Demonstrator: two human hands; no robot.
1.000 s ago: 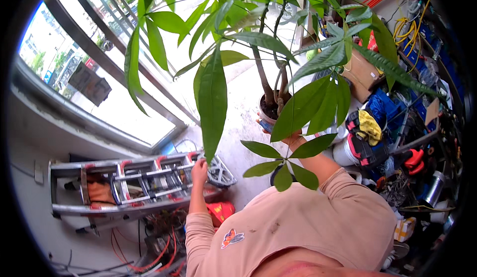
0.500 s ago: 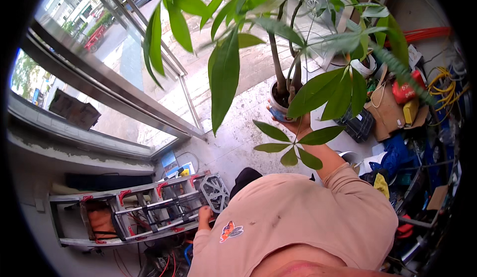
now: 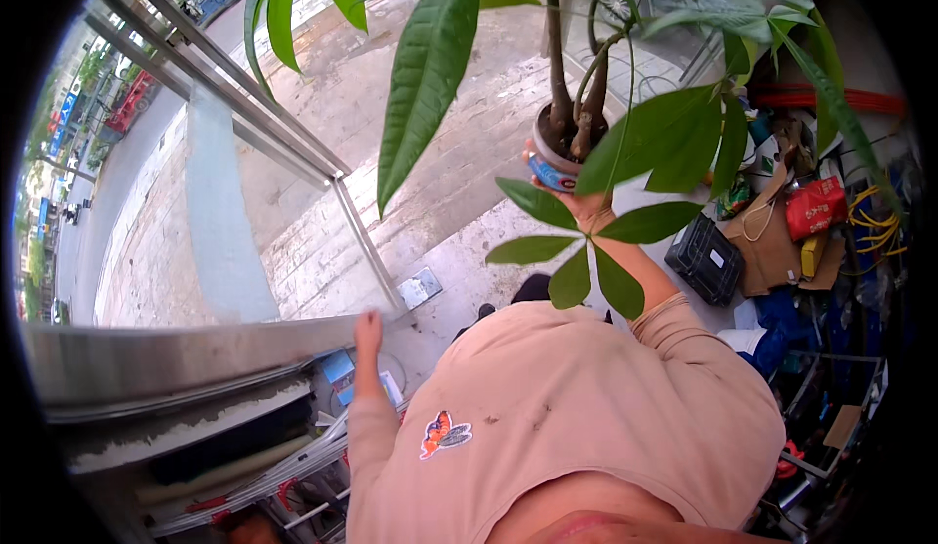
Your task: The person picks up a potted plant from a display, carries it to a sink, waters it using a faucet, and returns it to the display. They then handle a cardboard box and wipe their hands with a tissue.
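Note:
A potted plant with twisted brown stems [image 3: 559,65] and long green leaves [image 3: 427,65] is held up in front of me. Its small round pot [image 3: 553,171], patterned in blue at the side, rests in my right hand [image 3: 590,214], with the fingers wrapped round its underside. Leaves cover part of the pot and forearm. My left hand [image 3: 368,334] hangs low beside the bottom corner of the metal-framed glass door [image 3: 363,241]. Its fingers look curled in, small and slightly blurred, with nothing seen in them.
A folded ladder [image 3: 318,476] lies at the lower left below the metal sill [image 3: 205,358]. On the right are a black case [image 3: 705,259], cardboard [image 3: 767,241], a red bag [image 3: 815,208], yellow cable [image 3: 876,222] and blue plastic [image 3: 782,324]. Paving [image 3: 498,114] and a street lie beyond the doorway.
I have moved forward toward the doorway with the plant still in my right hand. My left hand has left the ladder's end and come up beside the door frame. The ladder has slipped lower in view.

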